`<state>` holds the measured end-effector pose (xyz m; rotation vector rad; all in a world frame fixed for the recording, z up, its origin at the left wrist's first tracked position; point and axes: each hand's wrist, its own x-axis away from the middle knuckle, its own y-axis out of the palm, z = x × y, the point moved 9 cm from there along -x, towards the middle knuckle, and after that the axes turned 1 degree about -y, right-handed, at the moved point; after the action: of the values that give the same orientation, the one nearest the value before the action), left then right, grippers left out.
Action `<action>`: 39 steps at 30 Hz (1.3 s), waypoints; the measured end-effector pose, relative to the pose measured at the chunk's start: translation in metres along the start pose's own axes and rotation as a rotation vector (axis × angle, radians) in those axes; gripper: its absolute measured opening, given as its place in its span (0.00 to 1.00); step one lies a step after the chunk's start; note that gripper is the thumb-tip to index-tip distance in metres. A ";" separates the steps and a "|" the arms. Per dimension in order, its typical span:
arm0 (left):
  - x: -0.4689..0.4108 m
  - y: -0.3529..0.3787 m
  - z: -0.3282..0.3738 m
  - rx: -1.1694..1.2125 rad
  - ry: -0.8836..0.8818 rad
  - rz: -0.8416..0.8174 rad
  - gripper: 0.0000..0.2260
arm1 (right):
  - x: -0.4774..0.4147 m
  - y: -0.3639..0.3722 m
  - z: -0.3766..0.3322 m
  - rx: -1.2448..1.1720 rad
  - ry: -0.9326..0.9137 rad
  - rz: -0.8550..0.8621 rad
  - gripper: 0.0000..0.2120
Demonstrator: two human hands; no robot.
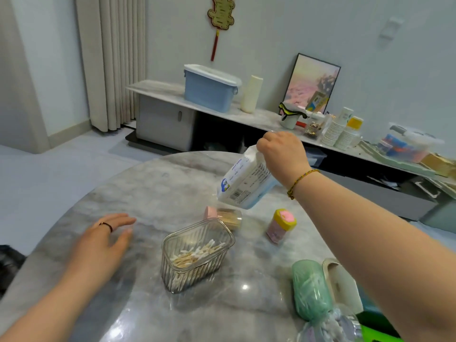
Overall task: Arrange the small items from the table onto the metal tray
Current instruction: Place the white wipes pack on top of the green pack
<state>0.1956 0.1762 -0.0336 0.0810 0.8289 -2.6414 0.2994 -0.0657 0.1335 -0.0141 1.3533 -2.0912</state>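
Observation:
My right hand [281, 150] grips the top end of a white and blue tissue pack [244, 183] and holds it tilted above the round marble table [153, 183]. My left hand [103, 239] hovers flat over the table's left side, fingers spread, holding nothing. A clear ribbed box with cotton swabs [197, 253] stands in the middle. Behind it lies a toothpick jar with a pink lid [225, 217]. A small pink jar with a yellow lid [281, 225] stands to the right. No metal tray is visible.
A green roll of bags [312, 290], a beige object [341, 280] and a clear packet of swabs [328, 327] sit at the table's near right. A long low shelf [259, 117] with a blue bin, paper cups and boxes runs along the far wall.

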 end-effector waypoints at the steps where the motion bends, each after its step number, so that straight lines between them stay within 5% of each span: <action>1: 0.002 -0.010 0.010 0.052 0.013 0.031 0.08 | 0.004 -0.010 -0.001 -0.012 -0.019 0.032 0.11; 5: 0.020 -0.028 0.056 0.347 -0.014 0.030 0.09 | 0.033 -0.062 -0.007 -0.134 -0.068 0.196 0.09; 11: 0.082 0.024 0.113 0.844 -0.276 -0.338 0.03 | 0.097 -0.138 0.005 -0.207 0.011 0.434 0.11; 19: 0.184 0.083 0.175 1.214 -0.664 -0.854 0.21 | 0.193 -0.201 -0.006 -0.219 -0.084 0.543 0.10; 23: 0.214 0.091 0.186 1.406 -0.790 -0.772 0.14 | 0.246 -0.213 0.005 -0.301 -0.002 0.623 0.06; 28: 0.233 0.092 0.200 1.366 -0.701 -0.752 0.07 | 0.306 -0.206 0.024 -0.455 0.154 0.681 0.05; 35: 0.229 0.095 0.212 1.257 -0.419 -0.610 0.04 | 0.355 -0.148 0.059 -1.391 0.632 0.562 0.21; 39: 0.227 0.092 0.220 1.192 -0.281 -0.532 0.18 | 0.375 -0.096 0.066 -1.817 0.923 0.404 0.09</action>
<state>0.0297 -0.0925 0.0614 -0.2286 -0.9960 -3.1049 -0.0248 -0.2871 0.1233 0.4363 2.9179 0.1070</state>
